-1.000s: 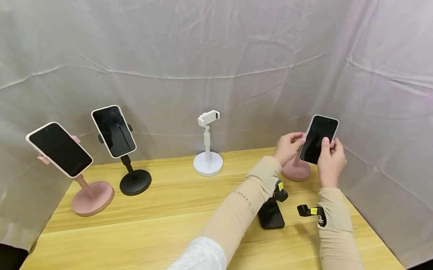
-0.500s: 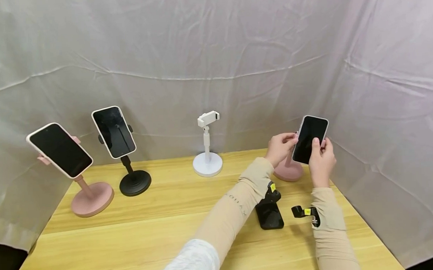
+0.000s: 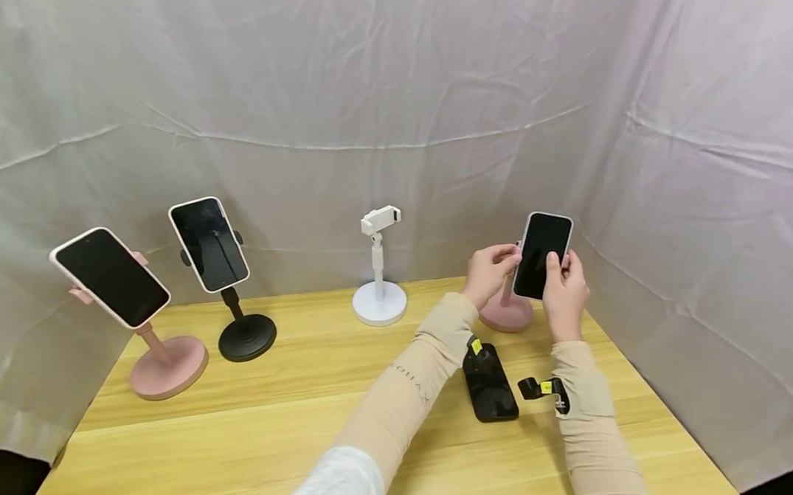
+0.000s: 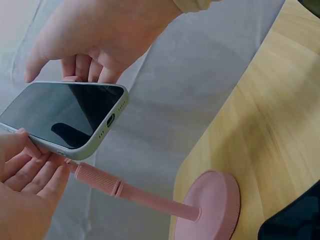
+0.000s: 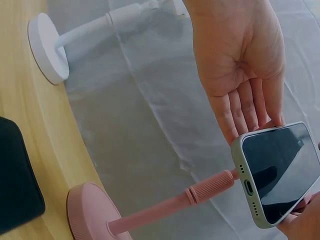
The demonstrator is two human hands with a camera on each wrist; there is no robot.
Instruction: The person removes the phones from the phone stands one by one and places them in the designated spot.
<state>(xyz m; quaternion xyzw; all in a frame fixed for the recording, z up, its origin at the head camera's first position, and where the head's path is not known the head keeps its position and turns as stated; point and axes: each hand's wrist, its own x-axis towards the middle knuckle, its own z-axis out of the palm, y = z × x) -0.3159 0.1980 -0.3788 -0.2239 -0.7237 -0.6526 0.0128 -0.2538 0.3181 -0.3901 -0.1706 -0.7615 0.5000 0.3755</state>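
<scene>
A smartphone (image 3: 541, 256) in a pale case is mounted upright on a pink phone stand (image 3: 508, 315), screen facing me. My left hand (image 3: 493, 275) pinches the phone's left edge, thumb in front and fingers curled behind. On the opposite edge, my right hand (image 3: 564, 292) grips the phone with its thumb over the screen. In the left wrist view the phone's bottom edge (image 4: 111, 120) with its charging port shows, and the ribbed pink post (image 4: 155, 200) runs down to the round base. The stand's clamp is hidden behind the phone and fingers.
A black phone (image 3: 491, 391) lies on the wooden table (image 3: 232, 447) between my forearms. A white phone stand (image 3: 380, 303) with an unfilled clamp stands mid-back. To the left, a black stand (image 3: 247, 337) and another pink stand (image 3: 169, 367) each hold a phone. Grey curtains (image 3: 296, 75) enclose the table.
Both hands have moved left together, and the pink stand with its phone has shifted left along with them. The black phone on the table has come more into view.
</scene>
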